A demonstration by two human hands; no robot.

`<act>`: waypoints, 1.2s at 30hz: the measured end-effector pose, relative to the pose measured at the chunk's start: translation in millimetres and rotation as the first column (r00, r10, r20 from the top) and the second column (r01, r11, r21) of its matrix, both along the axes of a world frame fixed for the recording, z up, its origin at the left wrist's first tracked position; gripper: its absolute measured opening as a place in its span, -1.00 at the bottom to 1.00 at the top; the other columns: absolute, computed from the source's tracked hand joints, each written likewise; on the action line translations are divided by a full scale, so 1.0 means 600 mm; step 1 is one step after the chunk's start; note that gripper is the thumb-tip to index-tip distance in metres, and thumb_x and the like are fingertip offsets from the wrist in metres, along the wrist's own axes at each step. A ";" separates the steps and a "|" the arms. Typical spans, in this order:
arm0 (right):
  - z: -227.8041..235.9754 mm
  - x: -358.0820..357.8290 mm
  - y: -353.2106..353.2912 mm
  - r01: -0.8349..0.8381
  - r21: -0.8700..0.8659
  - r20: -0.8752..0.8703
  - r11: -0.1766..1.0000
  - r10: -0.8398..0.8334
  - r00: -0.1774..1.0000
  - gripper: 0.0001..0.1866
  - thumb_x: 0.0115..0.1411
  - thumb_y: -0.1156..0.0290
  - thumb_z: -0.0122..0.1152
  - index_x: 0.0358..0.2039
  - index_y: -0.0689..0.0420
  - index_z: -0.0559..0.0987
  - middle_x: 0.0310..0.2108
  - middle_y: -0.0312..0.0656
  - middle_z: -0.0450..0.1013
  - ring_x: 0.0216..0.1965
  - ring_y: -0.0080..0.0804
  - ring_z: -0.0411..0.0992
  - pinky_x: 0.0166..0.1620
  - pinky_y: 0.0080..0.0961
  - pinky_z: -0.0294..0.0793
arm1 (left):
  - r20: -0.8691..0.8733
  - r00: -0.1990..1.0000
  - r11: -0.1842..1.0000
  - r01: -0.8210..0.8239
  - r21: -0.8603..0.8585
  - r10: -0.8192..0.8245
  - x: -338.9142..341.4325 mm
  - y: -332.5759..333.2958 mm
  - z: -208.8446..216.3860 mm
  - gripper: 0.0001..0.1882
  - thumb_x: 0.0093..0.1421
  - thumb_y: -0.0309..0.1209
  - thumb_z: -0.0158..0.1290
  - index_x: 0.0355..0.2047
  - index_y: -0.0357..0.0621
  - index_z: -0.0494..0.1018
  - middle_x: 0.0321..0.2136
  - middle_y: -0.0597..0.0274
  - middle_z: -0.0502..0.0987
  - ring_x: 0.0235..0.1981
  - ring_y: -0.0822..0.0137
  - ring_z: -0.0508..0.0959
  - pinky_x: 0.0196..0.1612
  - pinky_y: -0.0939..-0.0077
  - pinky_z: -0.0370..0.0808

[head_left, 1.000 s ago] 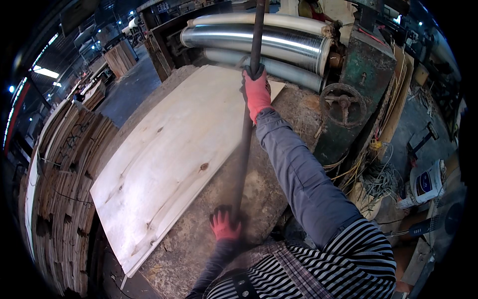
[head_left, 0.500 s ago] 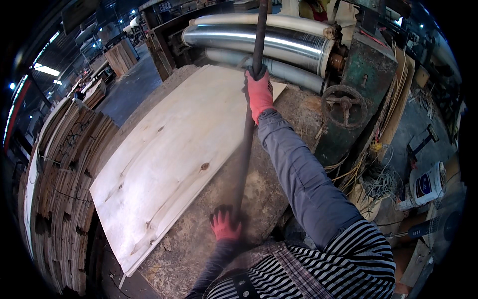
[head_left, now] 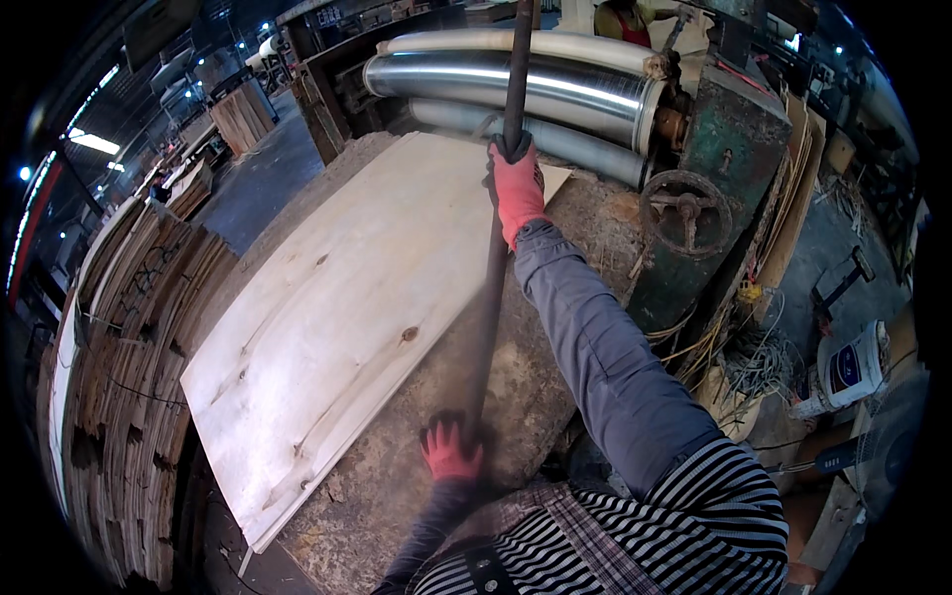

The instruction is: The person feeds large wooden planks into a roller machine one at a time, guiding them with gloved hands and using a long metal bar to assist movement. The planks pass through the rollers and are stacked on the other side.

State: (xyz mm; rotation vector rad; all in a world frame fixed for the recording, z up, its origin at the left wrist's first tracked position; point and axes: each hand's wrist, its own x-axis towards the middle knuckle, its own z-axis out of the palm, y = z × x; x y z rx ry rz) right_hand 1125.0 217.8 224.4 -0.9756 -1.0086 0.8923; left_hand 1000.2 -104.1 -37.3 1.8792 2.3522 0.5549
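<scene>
My right hand point(head_left: 518, 190), in a red glove with dark fingertips, is closed around a long dark pole point(head_left: 517, 79). The pole runs upright through the view, its lower part blurred. Low in the middle, my left hand point(head_left: 452, 454), gloved alike, rests with fingers spread on the worn worktable point(head_left: 436, 372), beside the pole's lower end. Left of both hands lies a thin stack of pale wood veneer sheets point(head_left: 327, 297) with a few knots. Its far end reaches toward a machine's rollers point(head_left: 506, 87), one of them shiny metal.
A rusty handwheel point(head_left: 686, 213) sits on the green machine frame point(head_left: 729, 139) at right. Tall veneer stacks point(head_left: 139, 397) stand along the left. Tangled strapping point(head_left: 759, 362) and a white bucket point(head_left: 851, 365) are at right. Behind the rollers, a person in red point(head_left: 625, 25) is partly visible.
The person behind the rollers has come further into view, with an arm stretched out. My hands, the pole and the veneer sheets have hardly moved.
</scene>
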 end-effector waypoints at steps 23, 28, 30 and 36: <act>0.002 -0.001 -0.009 0.033 -0.011 -0.022 0.999 -0.034 0.999 -0.77 0.06 0.25 0.03 -0.34 0.08 0.30 -0.62 -0.24 0.36 -0.63 -0.42 0.34 -0.54 -0.48 0.31 | 0.047 0.999 1.000 0.003 -0.004 -0.003 0.004 0.001 0.011 -0.29 -0.21 -0.07 0.10 0.00 -0.02 0.24 0.06 0.01 0.12 0.10 -0.06 0.05 0.11 0.00 -0.07; -0.010 -0.004 0.010 0.064 0.019 0.028 0.998 -0.064 0.998 -0.79 0.03 0.31 0.05 -0.35 0.09 0.31 -0.64 -0.23 0.35 -0.61 -0.38 0.36 -0.52 -0.45 0.32 | 0.024 1.000 1.000 -0.005 0.008 0.005 0.001 0.000 0.001 -0.28 -0.21 -0.07 0.10 -0.01 -0.03 0.24 0.06 0.01 0.13 0.09 -0.06 0.07 0.10 0.00 -0.06; -0.014 -0.001 0.016 0.052 0.037 0.016 0.998 -0.053 0.998 -0.79 0.04 0.30 0.05 -0.36 0.09 0.30 -0.64 -0.23 0.35 -0.62 -0.40 0.36 -0.54 -0.46 0.32 | 0.020 1.000 1.000 -0.003 0.008 0.003 0.003 0.001 0.003 -0.28 -0.21 -0.07 0.11 0.00 -0.03 0.24 0.06 0.02 0.13 0.09 -0.06 0.06 0.10 0.00 -0.06; 0.000 0.000 -0.004 0.005 0.001 -0.045 1.000 -0.005 0.999 -0.80 0.06 0.28 0.05 -0.39 0.09 0.29 -0.66 -0.26 0.32 -0.67 -0.46 0.33 -0.60 -0.50 0.28 | 0.000 1.000 1.000 -0.001 0.005 0.001 0.001 -0.001 0.000 -0.28 -0.21 -0.07 0.12 0.00 -0.03 0.24 0.07 0.03 0.12 0.09 -0.05 0.06 0.10 0.00 -0.06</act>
